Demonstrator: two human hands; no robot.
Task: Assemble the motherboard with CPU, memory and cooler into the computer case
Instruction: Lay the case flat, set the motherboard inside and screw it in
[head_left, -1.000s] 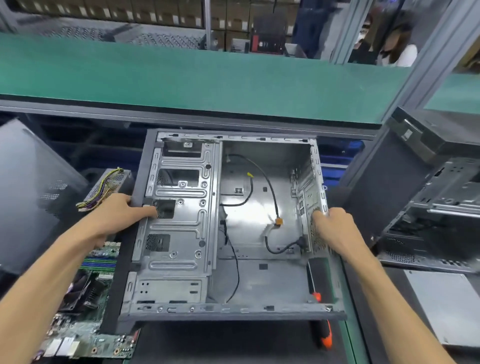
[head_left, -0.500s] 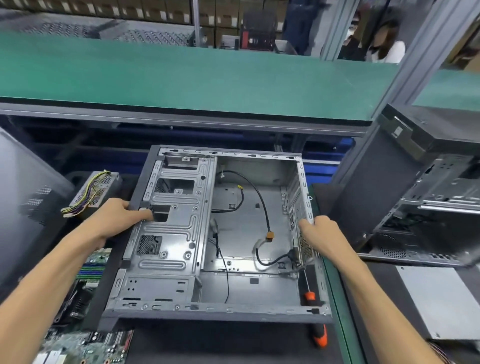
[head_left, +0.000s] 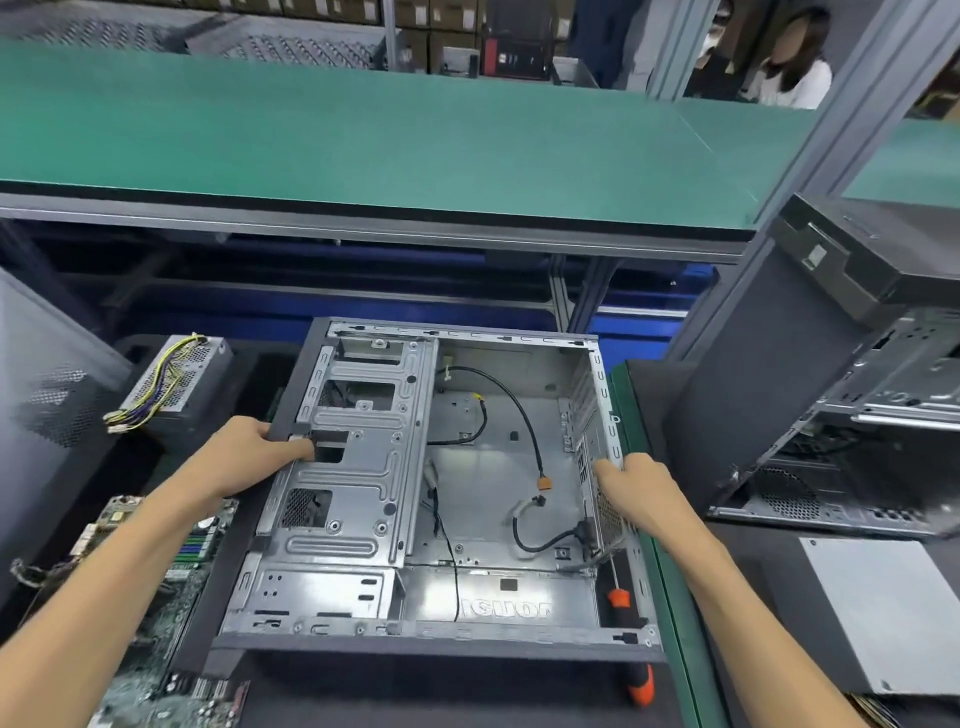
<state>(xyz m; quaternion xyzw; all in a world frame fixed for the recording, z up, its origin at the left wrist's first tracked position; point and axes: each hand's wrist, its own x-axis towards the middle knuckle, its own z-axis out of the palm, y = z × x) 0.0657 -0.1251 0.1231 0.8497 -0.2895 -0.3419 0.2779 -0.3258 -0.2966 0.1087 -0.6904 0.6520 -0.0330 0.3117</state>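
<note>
Head view: hands (head_left: 249, 452) on case (head_left: 498, 457).

Both hands out in front, bare forearms reaching in from the lower corners.

Left hand (head_left: 249, 453) to the left, palm down, thumb tucked under and fingers (head_left: 298, 451) curled over an edge, gripping it. Right hand (head_left: 641, 491) to the right, back turned up, fingers (head_left: 605, 470) curled inward and clasped on a thin upright edge. Wrists roughly level, well apart, forearms angling toward each other.
</note>
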